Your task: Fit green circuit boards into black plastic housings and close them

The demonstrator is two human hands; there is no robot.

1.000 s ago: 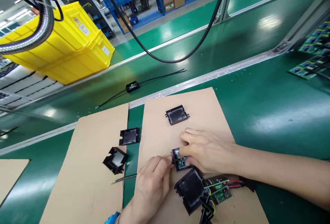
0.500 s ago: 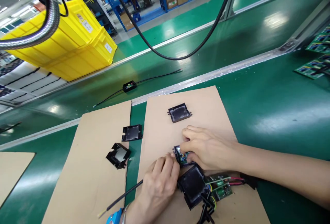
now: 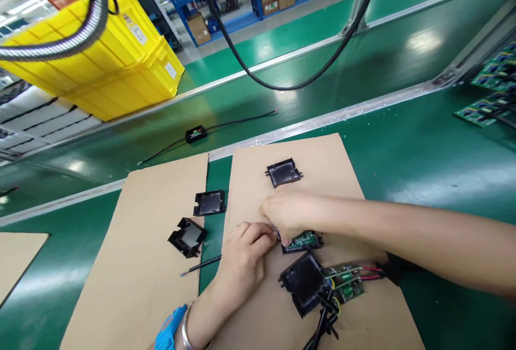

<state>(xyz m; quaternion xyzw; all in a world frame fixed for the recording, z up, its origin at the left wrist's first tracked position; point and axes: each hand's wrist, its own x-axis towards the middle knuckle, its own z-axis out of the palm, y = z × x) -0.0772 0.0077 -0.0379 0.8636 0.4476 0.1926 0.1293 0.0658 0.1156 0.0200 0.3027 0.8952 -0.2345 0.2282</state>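
Note:
A small open black plastic case (image 3: pixel 312 241) with a green circuit board (image 3: pixel 301 241) in it lies on the cardboard. My right hand (image 3: pixel 288 211) is closed over its left end, a fingertip pressed down at the board's edge; the hand covers that end. At the left of the case, my left hand (image 3: pixel 245 253) is closed round a black cable (image 3: pixel 205 265), whose stripped end sticks out to the left. Both hands' fingertips nearly meet. Just below the case sits a larger-looking black housing (image 3: pixel 304 284) beside green boards (image 3: pixel 349 284) with red and black wires.
Black case halves (image 3: pixel 284 172) lie on the cardboard (image 3: pixel 250 167), others (image 3: pixel 209 202) farther left. A wired black box (image 3: pixel 195 134) lies beyond the metal rail (image 3: pixel 314 120). Yellow crates (image 3: pixel 133 70) stand far left; a black cable (image 3: pixel 282 87) hangs overhead. Circuit boards (image 3: pixel 481 109) lie at right.
My right hand has moved left and turned over the case's left end, showing more of the board. My left hand has shifted slightly up and left; less cable sticks out behind it.

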